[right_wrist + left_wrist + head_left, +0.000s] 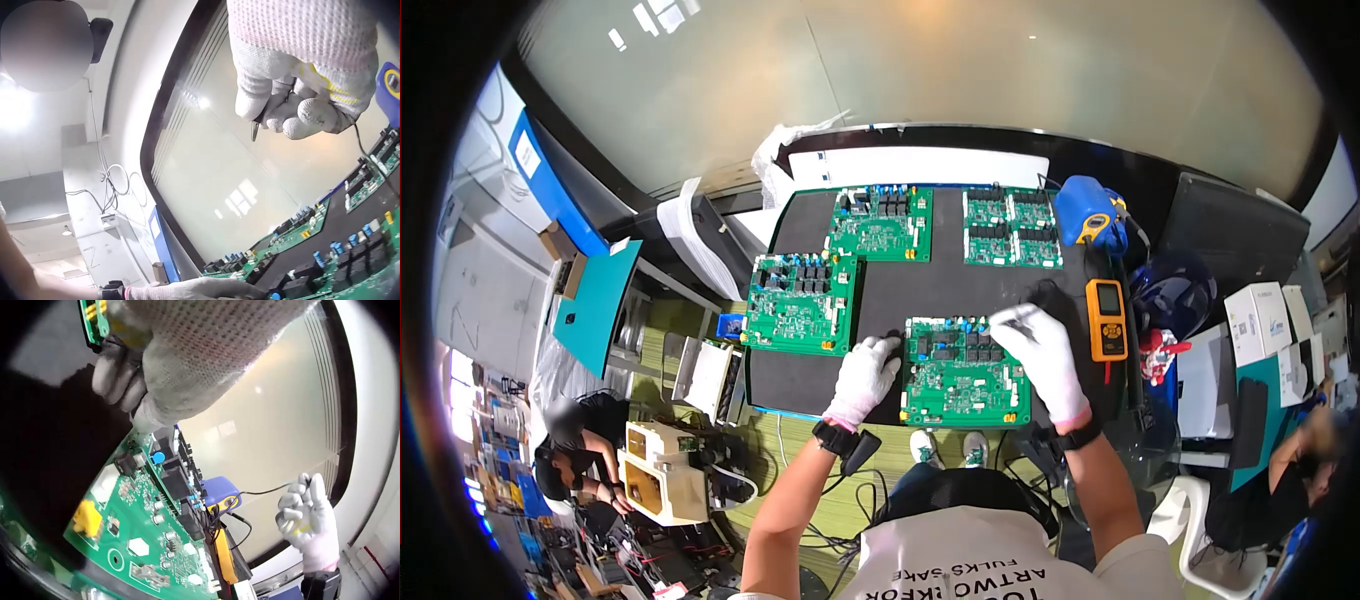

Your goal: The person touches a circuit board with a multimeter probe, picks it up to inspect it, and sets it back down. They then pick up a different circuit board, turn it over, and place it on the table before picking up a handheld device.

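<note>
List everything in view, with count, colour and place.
Large circuit boards: three, green, one nearest the wearer, two farther left.
Small board block: one, green, mat's far right.
Mat: one, dark grey, under the boards.
Corded unit: one, blue with yellow, right of the block.
Meter: one, orange, mat's right edge.
Tool: one, silver tip showing, in the right grip.
Boxes: at least two, white, far right.
Small bin: one, blue, left of mat.
Other people: at least two, black clothing, lower left and right.
Left grip: one, white glove, by the nearest board's left edge.
Right grip: one, white glove, raised over that board's right side.
</note>
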`<state>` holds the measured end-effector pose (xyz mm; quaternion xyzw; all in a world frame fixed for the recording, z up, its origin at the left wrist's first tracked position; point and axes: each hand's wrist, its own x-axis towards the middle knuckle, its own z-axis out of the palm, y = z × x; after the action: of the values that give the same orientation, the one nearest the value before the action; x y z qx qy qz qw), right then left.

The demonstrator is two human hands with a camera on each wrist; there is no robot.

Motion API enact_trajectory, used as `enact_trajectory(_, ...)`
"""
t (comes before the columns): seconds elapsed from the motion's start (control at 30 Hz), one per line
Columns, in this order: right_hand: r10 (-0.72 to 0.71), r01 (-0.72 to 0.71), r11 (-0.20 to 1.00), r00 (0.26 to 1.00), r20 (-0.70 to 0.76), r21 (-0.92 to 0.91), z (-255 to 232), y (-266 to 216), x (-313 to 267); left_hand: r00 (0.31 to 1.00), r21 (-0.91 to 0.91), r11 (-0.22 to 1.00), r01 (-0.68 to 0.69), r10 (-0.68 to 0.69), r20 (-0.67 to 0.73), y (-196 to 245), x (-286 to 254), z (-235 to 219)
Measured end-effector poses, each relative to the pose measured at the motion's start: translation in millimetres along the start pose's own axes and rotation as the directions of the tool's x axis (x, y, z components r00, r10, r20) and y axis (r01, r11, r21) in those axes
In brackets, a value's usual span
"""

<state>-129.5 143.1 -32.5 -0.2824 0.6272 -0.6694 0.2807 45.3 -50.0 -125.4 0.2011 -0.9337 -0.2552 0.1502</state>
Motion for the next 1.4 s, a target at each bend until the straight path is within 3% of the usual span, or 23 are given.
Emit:
enact_trajectory(0.17, 0.030, -0.002, 0.987, 0.985, 0.172, -0.160, 51.4, 39.3, 45.0, 0.998, -0.119, 0.993, -0.027, 0.020, -0.059, -24.7, 16.1, 17.4)
enact_trajectory(0.27, 0.066, -0.010, 0.955, 0.982, 0.178, -0.297, 65.2, 66.9, 61.2, 0.998, -0.147, 0.989, -0.008, -0.002, -0.068, -32.0, 17.5, 25.8)
enact_trajectory(0.33, 0.081, -0.009, 0.867, 0.989, 0.123, -0.499, 72.5, 76.9, 67.0, 0.997, -0.109, 0.994, 0.028, -0.035, -0.068, -32.7, 17.6, 27.0)
enact_trajectory(0.43, 0.056, 0.058, 0.824, 0.982, 0.182, -0.563, 76.1, 91.6, 73.0, 0.994, -0.050, 0.999, 0.016, -0.021, -0.103, -30.9, 15.9, 28.8)
enact_trajectory(0.57, 0.100, 0.016, 0.814, 0.981, 0.169, -0.580, 81.5, 95.5, 71.5, 0.988, -0.037, 0.999, 0.005, -0.010, -0.152, -31.8, 14.4, 33.6)
enact_trajectory(0.67, -0.012, 0.153, 0.650, 0.981, 0.192, -0.744, 86.3, 92.3, 71.0, 0.991, 0.005, 1.000, 0.028, -0.027, -0.133, -29.5, 13.9, 33.3)
enact_trajectory(0.7, -0.006, 0.155, 0.648, 0.980, 0.199, -0.746, 88.3, 94.2, 70.3, 0.990, 0.001, 0.999, 0.036, -0.036, -0.134, -30.0, 13.4, 34.7)
enact_trajectory(0.77, -0.025, 0.178, 0.502, 0.981, 0.192, -0.847, 91.5, 97.6, 70.3, 0.990, 0.002, 0.999, 0.033, -0.033, -0.140, -31.5, 13.9, 36.1)
enact_trajectory(1.17, -0.061, 0.158, 0.412, 0.987, 0.146, -0.898, 96.8, 103.1, 68.6, 0.992, -0.105, 0.991, 0.086, -0.094, -0.079, -32.4, 18.6, 32.7)
enact_trajectory(1.4, -0.071, 0.194, 0.461, 0.981, 0.182, -0.866, 93.1, 106.4, 67.5, 0.991, -0.119, 0.991, 0.058, -0.071, -0.110, -35.9, 19.5, 35.7)
